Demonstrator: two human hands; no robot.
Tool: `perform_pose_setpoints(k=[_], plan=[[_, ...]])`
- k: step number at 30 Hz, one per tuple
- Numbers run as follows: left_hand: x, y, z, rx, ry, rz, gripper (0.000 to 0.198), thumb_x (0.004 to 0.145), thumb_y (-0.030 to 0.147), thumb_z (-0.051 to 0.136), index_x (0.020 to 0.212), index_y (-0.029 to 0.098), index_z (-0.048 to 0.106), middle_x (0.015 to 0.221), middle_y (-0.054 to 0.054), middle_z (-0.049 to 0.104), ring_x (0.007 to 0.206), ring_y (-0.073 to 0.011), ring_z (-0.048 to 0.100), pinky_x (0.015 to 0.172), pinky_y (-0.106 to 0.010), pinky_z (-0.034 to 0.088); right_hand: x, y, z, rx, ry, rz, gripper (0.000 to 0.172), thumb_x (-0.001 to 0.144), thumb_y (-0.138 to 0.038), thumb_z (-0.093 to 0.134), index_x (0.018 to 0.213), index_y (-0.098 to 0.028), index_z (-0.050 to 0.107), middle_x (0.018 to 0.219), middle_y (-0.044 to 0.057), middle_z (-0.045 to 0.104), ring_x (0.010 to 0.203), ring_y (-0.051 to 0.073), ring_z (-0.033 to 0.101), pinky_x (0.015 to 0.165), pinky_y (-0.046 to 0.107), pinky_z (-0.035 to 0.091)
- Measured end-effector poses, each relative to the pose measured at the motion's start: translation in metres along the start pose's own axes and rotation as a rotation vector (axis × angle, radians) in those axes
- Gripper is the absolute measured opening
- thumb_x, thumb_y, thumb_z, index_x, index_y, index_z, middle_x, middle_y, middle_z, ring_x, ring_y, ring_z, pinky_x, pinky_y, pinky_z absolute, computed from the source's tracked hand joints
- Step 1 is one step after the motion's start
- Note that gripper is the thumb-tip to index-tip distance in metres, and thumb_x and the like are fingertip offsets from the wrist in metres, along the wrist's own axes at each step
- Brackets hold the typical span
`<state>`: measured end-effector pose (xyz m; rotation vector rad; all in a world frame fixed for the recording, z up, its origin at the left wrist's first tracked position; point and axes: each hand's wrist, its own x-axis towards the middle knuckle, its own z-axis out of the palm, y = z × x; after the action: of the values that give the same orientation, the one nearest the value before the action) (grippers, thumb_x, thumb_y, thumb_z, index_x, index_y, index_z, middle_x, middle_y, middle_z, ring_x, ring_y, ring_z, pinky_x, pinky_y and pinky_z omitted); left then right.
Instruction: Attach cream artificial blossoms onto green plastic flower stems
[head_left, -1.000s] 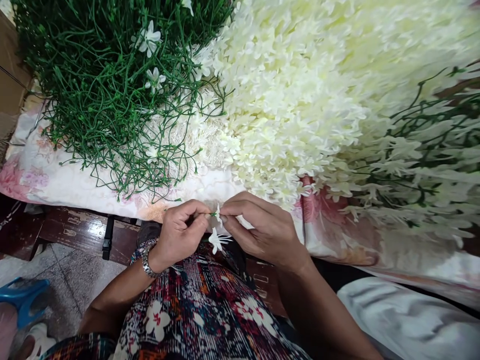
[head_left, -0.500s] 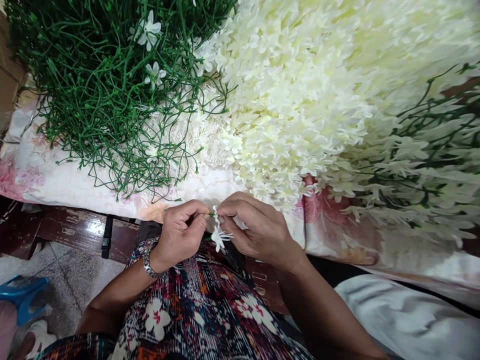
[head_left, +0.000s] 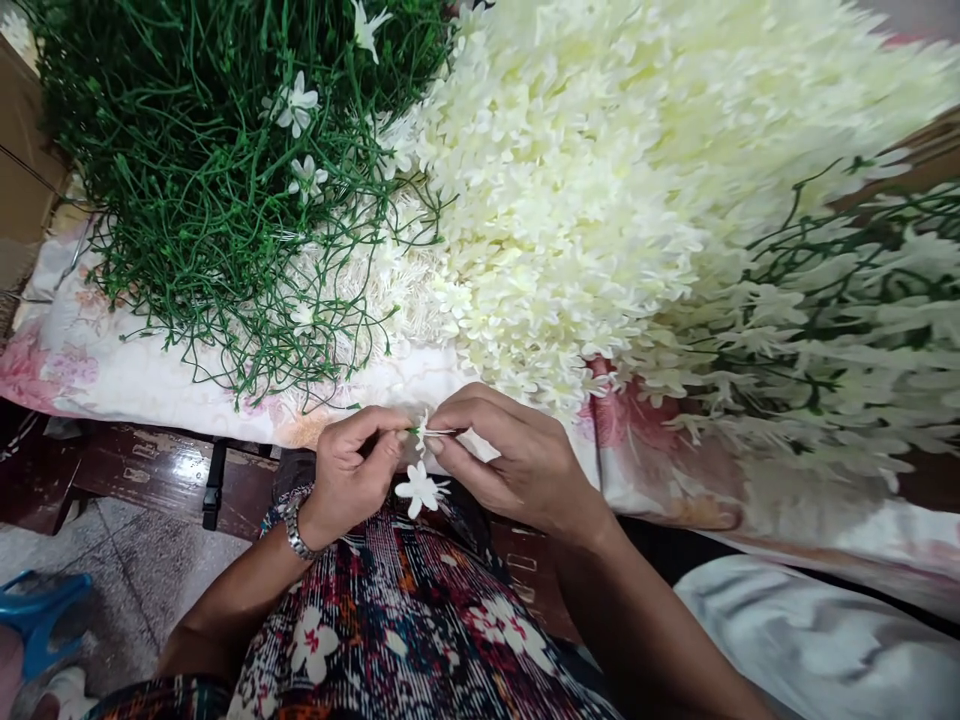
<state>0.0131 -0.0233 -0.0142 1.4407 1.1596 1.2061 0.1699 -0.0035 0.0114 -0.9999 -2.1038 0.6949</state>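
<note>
Close together at the table's front edge, my left hand (head_left: 356,470) and my right hand (head_left: 514,460) meet over a small artificial flower. The left thumb and forefinger pinch a thin green stem, whose tip shows at the fingertips. Between the hands a white flower (head_left: 422,432) is seen edge-on; my right fingers are closed on its thin white stamens. Just below hangs a second white flower (head_left: 420,490) with open petals; how it joins the stem is hidden.
A heap of green plastic stems (head_left: 202,220) lies at the left, beside a large pile of cream-white blossoms (head_left: 562,200). Flowered sprays (head_left: 825,340) lie at the right. A flowered cloth (head_left: 172,370) covers the table. On the floor stands a blue stool (head_left: 41,610).
My hands have drawn slightly apart, the left one shifting left. The upper flower now shows edge-on with its stamens in my right fingers, and the lower flower has turned its petals outward.
</note>
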Motion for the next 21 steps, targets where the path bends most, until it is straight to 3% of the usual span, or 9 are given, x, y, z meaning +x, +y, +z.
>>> perform_pose_setpoints(k=[4,7,21], plan=[[-0.001,0.000,0.000,0.181,0.031,0.191,0.013,0.074,0.008,0.050,0.080,0.016,0.058,0.067,0.000,0.058,0.061,-0.0078,0.051,0.057,-0.020,0.042,0.002,0.000,0.001,0.014,0.003,0.001,0.005,0.073,-0.011,0.050,0.077,-0.015,0.052,0.068,0.002,0.052,0.063,0.009,0.048,0.055,0.023,0.040],[0.000,0.000,0.000,0.282,0.015,0.253,0.012,0.073,0.007,0.050,0.078,0.015,0.058,0.064,0.000,0.057,0.059,-0.0083,0.051,0.057,-0.021,0.042,0.003,0.001,0.003,0.034,0.009,0.012,0.006,0.073,-0.009,0.049,0.075,-0.015,0.051,0.065,0.001,0.051,0.061,0.008,0.046,0.054,0.022,0.039],[0.006,-0.007,0.003,0.338,0.010,0.243,0.010,0.073,0.008,0.049,0.075,0.014,0.057,0.063,-0.001,0.057,0.058,-0.0089,0.053,0.056,-0.021,0.043,0.001,0.009,0.013,0.071,0.065,0.049,0.010,0.071,-0.006,0.049,0.074,-0.015,0.052,0.064,0.000,0.052,0.059,0.007,0.047,0.053,0.021,0.039]])
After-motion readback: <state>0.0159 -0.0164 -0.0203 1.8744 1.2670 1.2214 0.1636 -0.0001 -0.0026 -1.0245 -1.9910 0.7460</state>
